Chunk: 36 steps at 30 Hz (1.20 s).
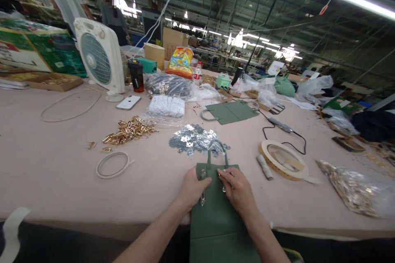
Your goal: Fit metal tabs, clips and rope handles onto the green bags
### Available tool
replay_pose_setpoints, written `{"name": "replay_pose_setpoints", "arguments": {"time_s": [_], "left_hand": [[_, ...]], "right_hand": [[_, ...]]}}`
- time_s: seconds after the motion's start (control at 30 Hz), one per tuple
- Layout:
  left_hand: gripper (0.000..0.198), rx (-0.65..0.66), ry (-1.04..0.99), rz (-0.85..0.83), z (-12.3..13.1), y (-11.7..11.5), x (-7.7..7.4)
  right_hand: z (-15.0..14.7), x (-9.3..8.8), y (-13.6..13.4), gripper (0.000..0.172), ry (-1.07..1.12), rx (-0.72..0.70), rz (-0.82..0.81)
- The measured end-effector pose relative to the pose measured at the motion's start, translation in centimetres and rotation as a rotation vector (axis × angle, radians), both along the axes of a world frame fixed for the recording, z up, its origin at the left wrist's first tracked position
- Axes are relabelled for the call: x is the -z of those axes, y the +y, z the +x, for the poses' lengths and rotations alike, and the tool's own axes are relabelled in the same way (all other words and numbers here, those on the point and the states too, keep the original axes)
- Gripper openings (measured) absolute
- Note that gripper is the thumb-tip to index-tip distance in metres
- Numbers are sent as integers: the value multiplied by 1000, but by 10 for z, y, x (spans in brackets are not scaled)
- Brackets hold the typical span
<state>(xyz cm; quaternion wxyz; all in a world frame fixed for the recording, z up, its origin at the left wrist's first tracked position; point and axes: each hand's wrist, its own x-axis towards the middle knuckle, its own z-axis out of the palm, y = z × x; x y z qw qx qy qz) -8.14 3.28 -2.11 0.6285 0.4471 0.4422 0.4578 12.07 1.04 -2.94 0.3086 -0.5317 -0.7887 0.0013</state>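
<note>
A green bag panel (220,230) with a looped handle (218,144) lies over the table's front edge. My left hand (193,187) grips its upper left edge, thumb on top, beside small metal fittings (203,200). On the panel's upper right, my right hand (237,189) has its fingers pinched around a small metal fitting (219,173). Just beyond the handle is a pile of flat silver metal plates (193,139). Gold-coloured metal pieces (129,130) are heaped to the left of them. Another green panel (232,111) with handles lies farther back.
Tape rolls lie at left (99,168) and right (299,172). A grey tool (279,125) with a cable rests at right, near a bag of metal parts (352,189). A fan (98,55), phone (128,102) and bottle (136,75) stand or lie at back left. People are beyond.
</note>
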Motion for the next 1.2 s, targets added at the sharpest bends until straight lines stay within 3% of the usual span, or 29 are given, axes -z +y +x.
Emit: {"name": "replay_pose_setpoints", "arguments": {"time_s": [0.23, 0.53, 0.8, 1.03, 1.2], "left_hand": [[23, 14, -29, -48, 0, -1, 1], [18, -8, -59, -101, 3, -1, -3], [20, 5, -144, -137, 2, 0, -6], [19, -5, -169, -149, 3, 1, -3], [24, 3, -188, -145, 2, 0, -4]], "right_hand": [[-1, 3, -6, 39, -82, 17, 67], [-12, 10, -8, 36, -109, 104, 103], [-12, 13, -19, 52, -172, 94, 105], [-18, 17, -31, 62, -130, 79, 105], [-25, 14, -36, 59, -113, 112, 87]]}}
